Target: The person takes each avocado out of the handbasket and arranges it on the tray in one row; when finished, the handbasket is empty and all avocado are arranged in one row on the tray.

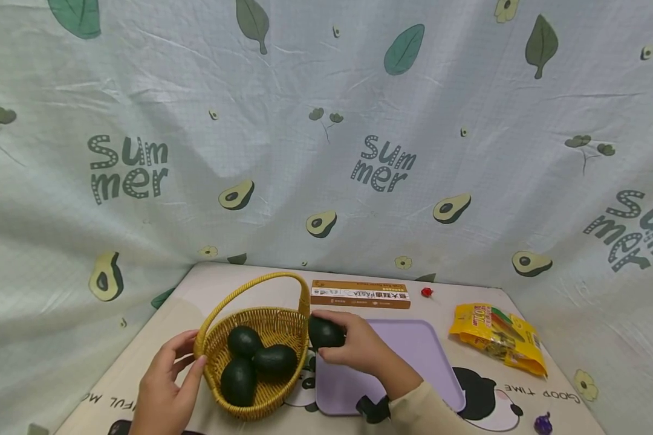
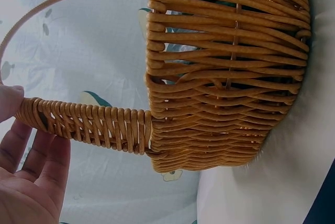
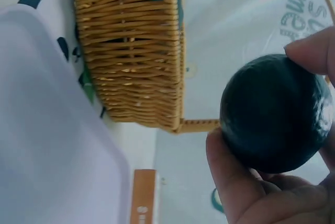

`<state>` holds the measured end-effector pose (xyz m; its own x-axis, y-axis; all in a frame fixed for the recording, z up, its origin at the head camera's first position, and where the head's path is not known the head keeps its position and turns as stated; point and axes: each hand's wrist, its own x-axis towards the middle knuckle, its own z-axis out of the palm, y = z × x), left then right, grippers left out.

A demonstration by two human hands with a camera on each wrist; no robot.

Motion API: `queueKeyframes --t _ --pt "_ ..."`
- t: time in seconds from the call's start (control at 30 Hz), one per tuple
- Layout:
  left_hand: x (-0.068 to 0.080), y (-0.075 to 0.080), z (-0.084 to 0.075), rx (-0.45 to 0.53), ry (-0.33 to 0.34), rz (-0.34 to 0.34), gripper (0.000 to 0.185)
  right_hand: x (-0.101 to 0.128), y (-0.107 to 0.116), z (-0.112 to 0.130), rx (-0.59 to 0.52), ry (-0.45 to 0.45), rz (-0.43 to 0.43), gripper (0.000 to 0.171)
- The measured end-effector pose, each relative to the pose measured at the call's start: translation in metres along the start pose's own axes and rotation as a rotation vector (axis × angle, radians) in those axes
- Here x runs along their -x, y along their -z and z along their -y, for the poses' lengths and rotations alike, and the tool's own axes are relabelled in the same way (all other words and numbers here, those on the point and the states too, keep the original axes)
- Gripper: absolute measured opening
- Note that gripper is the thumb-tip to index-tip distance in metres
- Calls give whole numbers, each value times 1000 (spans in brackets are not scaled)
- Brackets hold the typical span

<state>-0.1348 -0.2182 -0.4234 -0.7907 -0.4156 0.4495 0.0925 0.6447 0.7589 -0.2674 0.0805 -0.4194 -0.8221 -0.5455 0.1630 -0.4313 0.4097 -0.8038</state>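
Note:
A yellow-brown wicker basket (image 1: pixel 253 412) with a tall arched handle (image 1: pixel 250 283) stands left of centre, holding a dark green avocado (image 1: pixel 245 342) at the back and two more in front. My left hand (image 1: pixel 168 386) pinches the near-left part of that handle, thumb on one side and fingers on the other, as the left wrist view also shows. In my right hand (image 1: pixel 361 347) is another dark avocado (image 3: pixel 275 114), gripped between thumb and fingers. It is raised beside the basket's right rim, above the table.
A lilac tray (image 1: pixel 413 362) lies right of the basket. Behind are a brown pasta box (image 1: pixel 359 294) and a small red item (image 1: pixel 427 292). A yellow snack bag (image 1: pixel 500 338) and a small purple item (image 1: pixel 543 424) lie farther right. A printed curtain (image 1: pixel 283 151) encloses the table.

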Motion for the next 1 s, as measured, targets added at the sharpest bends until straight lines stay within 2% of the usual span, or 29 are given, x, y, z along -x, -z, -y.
queueKeyframes --t 0.33,0.53,0.7,1.0 --pt "0 0 0 -5 1 1 52 -1 -9 -28 -72 -86 -115 64" --pt "-1 0 1 -3 -8 0 52 -2 -17 -40 -57 -131 -109 66" --pt "-1 1 2 7 -11 11 52 -2 -24 -44 1 -164 -98 74" --pt "-1 1 3 5 -19 15 53 -2 -30 -48 57 -182 -59 78"
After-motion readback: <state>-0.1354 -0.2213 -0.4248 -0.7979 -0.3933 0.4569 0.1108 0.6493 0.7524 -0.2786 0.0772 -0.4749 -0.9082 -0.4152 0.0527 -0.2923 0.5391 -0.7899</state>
